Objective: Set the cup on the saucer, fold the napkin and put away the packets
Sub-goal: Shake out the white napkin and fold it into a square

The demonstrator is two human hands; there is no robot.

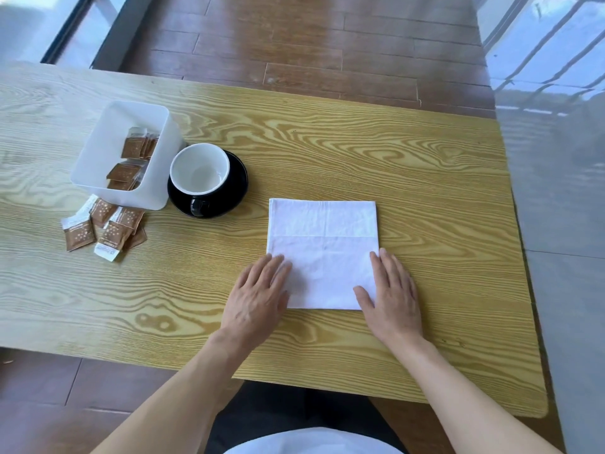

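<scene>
Left of frame: packets (104, 226) loose on desk (327, 142) beside bin (98, 152). Cup (199, 168) on saucer (237, 181) — done. Centre: napkin (322, 244) part-folded; left hand (258, 293), right hand (393, 290) flat on near corners, gripping nothing. Next — likely another fold.

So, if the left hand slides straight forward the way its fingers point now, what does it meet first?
The left hand lies flat on the napkin, fingers pointing away and slightly right. Going on, it would only cross the napkin's fold edge, then bare table. The cup seems to stay well to the left.
</scene>
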